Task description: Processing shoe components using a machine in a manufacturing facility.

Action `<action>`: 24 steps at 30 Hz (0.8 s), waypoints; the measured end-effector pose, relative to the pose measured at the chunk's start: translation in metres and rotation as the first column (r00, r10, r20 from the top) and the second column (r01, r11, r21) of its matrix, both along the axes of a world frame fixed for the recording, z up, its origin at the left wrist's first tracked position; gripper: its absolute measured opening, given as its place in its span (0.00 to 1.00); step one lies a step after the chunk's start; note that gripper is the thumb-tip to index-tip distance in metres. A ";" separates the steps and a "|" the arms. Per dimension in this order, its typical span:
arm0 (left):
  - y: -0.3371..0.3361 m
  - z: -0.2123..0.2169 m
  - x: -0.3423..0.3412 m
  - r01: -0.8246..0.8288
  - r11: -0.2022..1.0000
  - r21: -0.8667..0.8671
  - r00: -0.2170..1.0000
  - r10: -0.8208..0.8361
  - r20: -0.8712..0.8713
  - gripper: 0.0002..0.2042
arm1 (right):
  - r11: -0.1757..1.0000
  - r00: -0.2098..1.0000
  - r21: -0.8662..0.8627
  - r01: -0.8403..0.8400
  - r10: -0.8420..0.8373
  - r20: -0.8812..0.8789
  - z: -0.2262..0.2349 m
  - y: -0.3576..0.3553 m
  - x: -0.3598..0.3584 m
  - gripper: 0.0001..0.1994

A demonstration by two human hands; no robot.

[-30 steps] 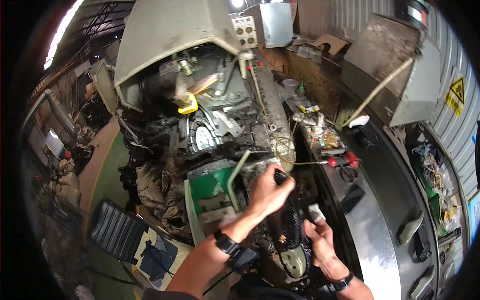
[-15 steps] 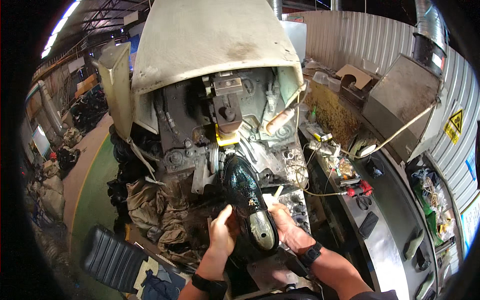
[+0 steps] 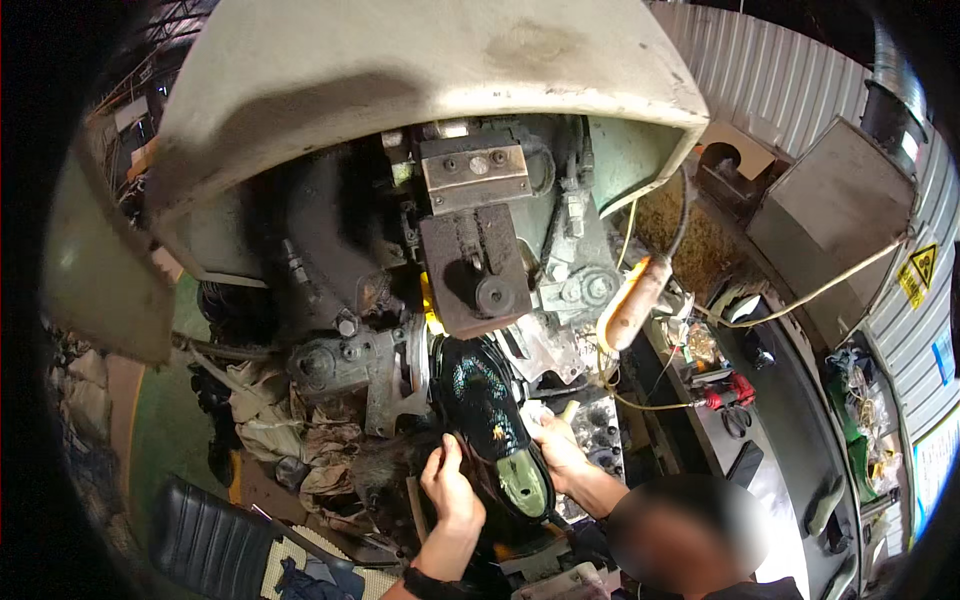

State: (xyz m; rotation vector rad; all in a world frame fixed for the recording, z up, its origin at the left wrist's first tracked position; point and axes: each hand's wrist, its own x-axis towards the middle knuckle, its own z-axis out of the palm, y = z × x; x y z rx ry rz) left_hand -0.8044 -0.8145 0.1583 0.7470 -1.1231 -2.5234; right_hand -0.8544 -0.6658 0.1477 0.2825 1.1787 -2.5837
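A glossy black shoe upper [image 3: 472,385] is stretched over a green shoe last [image 3: 522,487], underside up, toe pointing into the machine. The last's bare heel end, with a small hole, faces me. My left hand [image 3: 456,492] grips the upper's left edge near the heel, fingers curled and thumb raised. On the opposite side my right hand [image 3: 568,458] is closed round the upper; something white shows at its fingertips, too small to name. Above the toe hangs the machine's dark metal block [image 3: 470,275], and metal side plates [image 3: 405,375] flank the toe.
The machine's cream hood [image 3: 420,60] arches over the work. A lamp [image 3: 636,305] with a wooden-looking handle hangs at the right. Beyond it, a metal bench [image 3: 725,510] carries a red tool [image 3: 728,393] and a phone [image 3: 743,463]. A black chair [image 3: 210,540] stands lower left, near crumpled cloth [image 3: 275,415].
My view has moved closer to the machine, so its head looks larger. Both hands stay at the shoe's sides, and its toe sits under the dark block.
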 end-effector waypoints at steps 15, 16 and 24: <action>0.030 -0.026 -0.019 -0.100 0.985 0.144 0.995 0.100 0.011 0.19 | 0.979 0.970 -0.056 0.198 -0.188 0.153 0.006 -0.002 0.001 0.17; 0.030 -0.021 -0.018 -0.092 0.985 0.145 0.996 0.091 0.007 0.19 | 0.973 0.966 -0.093 0.212 -0.195 0.171 0.008 0.000 0.004 0.17; 0.027 -0.010 -0.015 0.047 0.910 0.411 0.998 -0.023 -0.063 0.22 | 0.988 0.983 -0.110 0.113 -0.095 0.156 0.009 0.010 0.009 0.22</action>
